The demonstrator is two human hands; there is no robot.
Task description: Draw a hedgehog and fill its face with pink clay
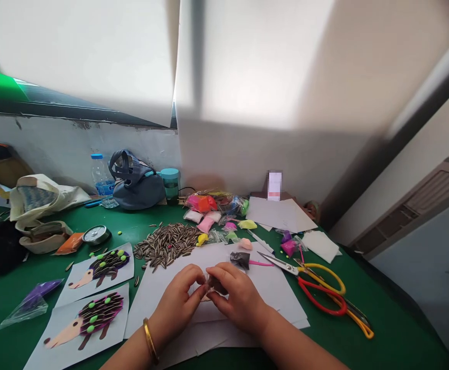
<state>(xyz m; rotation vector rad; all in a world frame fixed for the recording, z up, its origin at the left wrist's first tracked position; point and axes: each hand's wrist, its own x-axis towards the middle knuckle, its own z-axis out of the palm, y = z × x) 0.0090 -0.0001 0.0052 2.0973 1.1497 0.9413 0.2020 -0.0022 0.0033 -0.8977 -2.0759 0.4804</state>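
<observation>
Above the white paper sheets (151, 298), my left hand (182, 298) and my right hand (236, 295) meet with fingertips pinched together. Between them is a small clear plastic bag (208, 280), mostly hidden by the fingers; what it contains I cannot make out. A bit of peach-coloured material (205, 297) shows just beneath the fingers. Beyond my right hand lie a dark clay packet (240, 259) and a pink stick (261, 263). A heap of striped sunflower seeds (170, 242) spreads behind my left hand.
Left are two hedgehog pictures (64, 294) made with clay and seeds, plus a purple clay packet (35, 300). Scissors (320, 288) with red and yellow handles lie right. Colourful clay packets (205, 205), a blue bag (137, 185) and a teal-lidded jar (170, 185) stand behind.
</observation>
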